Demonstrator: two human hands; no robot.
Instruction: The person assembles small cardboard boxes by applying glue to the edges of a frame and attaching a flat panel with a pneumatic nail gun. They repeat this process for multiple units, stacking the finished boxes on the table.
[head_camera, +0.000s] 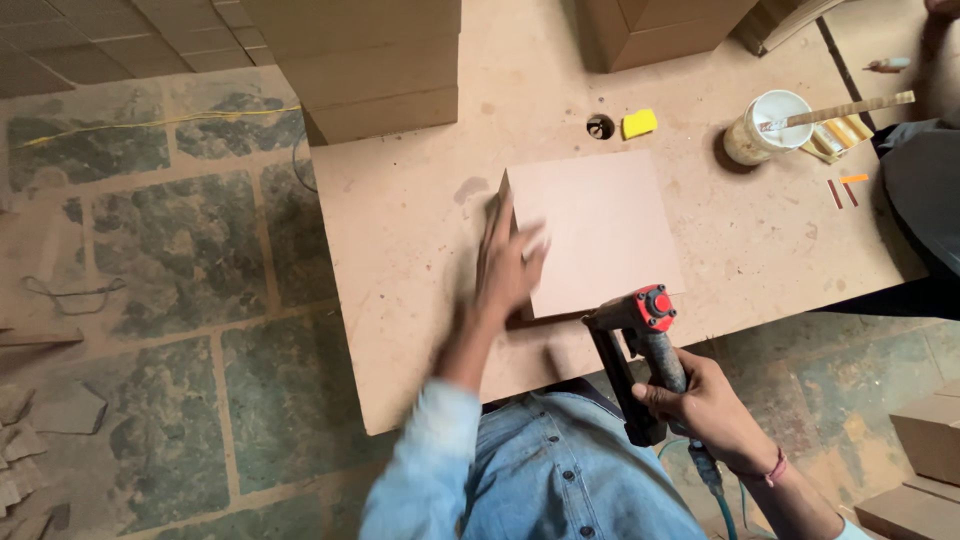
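The square board lay flat near the table's front edge. The left hand, blurred, fingers spread, pressed on its left side. The right hand gripped the nailer, its head at the board's front edge; I saw no nails in yet.
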